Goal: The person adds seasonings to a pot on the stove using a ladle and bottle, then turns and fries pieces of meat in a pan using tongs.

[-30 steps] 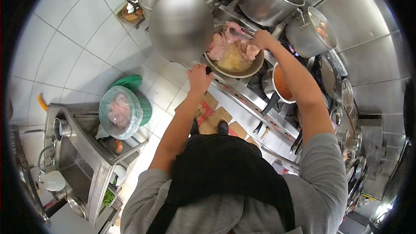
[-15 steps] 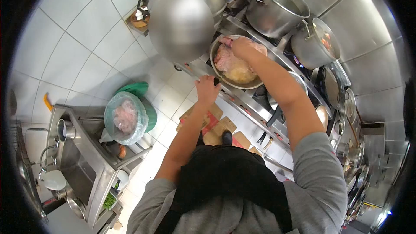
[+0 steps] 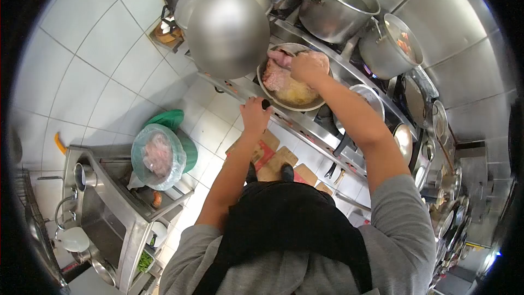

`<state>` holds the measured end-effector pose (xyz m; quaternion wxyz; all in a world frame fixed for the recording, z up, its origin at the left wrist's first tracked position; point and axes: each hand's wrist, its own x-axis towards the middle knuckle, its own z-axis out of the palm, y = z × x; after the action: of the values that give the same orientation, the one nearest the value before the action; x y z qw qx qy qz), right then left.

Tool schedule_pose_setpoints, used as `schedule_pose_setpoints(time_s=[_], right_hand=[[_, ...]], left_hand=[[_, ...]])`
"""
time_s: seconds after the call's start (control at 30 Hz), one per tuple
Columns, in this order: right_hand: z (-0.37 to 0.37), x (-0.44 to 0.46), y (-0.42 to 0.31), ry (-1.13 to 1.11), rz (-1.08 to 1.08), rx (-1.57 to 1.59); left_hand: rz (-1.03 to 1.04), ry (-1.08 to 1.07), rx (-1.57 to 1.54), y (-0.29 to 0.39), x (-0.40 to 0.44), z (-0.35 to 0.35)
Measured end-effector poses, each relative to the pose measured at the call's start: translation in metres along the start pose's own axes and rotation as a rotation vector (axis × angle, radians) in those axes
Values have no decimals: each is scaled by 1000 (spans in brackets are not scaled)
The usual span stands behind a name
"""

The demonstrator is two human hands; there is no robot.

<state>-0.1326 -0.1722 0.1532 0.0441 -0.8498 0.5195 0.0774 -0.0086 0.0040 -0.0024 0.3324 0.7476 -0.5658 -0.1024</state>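
Note:
A wide frying pan sits on the stove, holding large pale pink pieces of raw meat and yellowish bubbling liquid. My right hand reaches into it from the right, closed against the meat, its fingertips hidden underneath. Outside the pan's near-left rim, my left hand is wrapped around a black handle whose tip shows past the fingers; the handle appears to be the pan's.
A large domed metal lid or wok stands left of the pan. Tall pots line the back, with a blue flame under one pot. A lined green bin and a steel sink are at left.
My right hand has shifted toward me within the pan, leaving a pink meat piece at the back-left more exposed. My left hand keeps its hold on the handle. The view has tilted slightly.

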Motion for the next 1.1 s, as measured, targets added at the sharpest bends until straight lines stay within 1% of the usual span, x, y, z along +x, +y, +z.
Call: schedule_pose_setpoints(time_s=[0.13,0.2,0.3,0.37,0.4,0.5,0.6,0.7,0.77,0.83,0.9,0.93,1.03,1.07,1.1], right_hand=[[-12,-4,-4,-93,-77,-46],[10,7,15,-55,-72,-59],[61,45,53,85,-22,-52],[68,55,65,104,-41,-98],[57,54,71,45,-52,-146],[44,61,88,-7,103,81],[74,106,143,-106,-175,-278],[93,126,175,-198,-226,-225],[124,140,190,-141,-178,-262],[130,133,186,-55,-79,-142],[122,109,163,53,72,132],[113,101,155,31,112,271],[134,122,167,78,-61,105],[133,129,173,23,-128,4],[125,130,176,-37,-195,-100]], left_hand=[[-20,-16,41,-3,-1,4],[-24,-24,58,-3,0,2],[-27,-16,73,1,3,1],[-13,-23,70,-2,2,2],[-12,-20,61,-1,4,0],[-20,-30,64,4,3,-8],[-41,-45,92,5,6,-9],[-32,-48,84,2,7,-4],[-40,-56,106,0,8,-5],[-26,-53,95,-2,10,-6],[-13,-70,79,-1,8,-5],[-34,-85,65,-1,8,-4],[-5,-35,101,2,7,-4],[-6,-50,127,3,6,-5],[33,-3,132,-1,9,-2]])
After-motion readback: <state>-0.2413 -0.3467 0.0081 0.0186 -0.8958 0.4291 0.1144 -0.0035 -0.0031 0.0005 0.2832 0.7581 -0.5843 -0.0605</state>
